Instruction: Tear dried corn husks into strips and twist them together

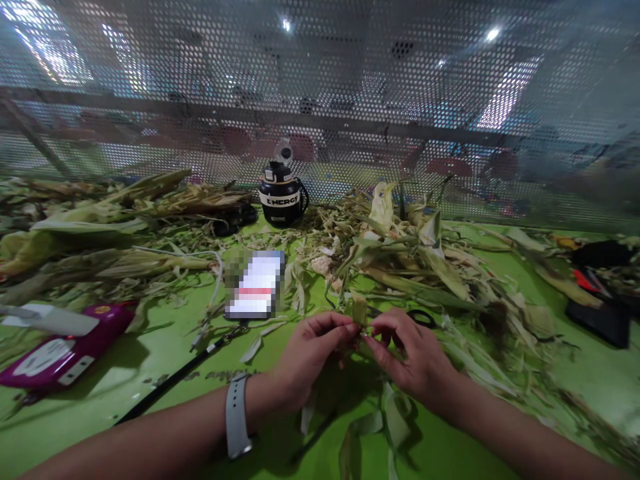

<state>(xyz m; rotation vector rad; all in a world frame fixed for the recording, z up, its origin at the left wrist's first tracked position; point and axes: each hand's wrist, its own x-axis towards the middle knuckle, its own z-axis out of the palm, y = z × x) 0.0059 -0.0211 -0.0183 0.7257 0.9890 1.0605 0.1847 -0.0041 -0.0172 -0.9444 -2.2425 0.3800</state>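
My left hand and my right hand meet over the green table, both pinched on a small piece of pale green corn husk held between their fingertips. Strips of husk hang and lie beneath the hands. A grey band sits on my left wrist. Black scissors lie just behind my right hand, partly hidden by it.
Heaps of corn husks cover the right and the left back. A black "ENERGY" bottle stands at the perforated metal screen. A blurred card on a lanyard, a magenta case and dark objects lie around.
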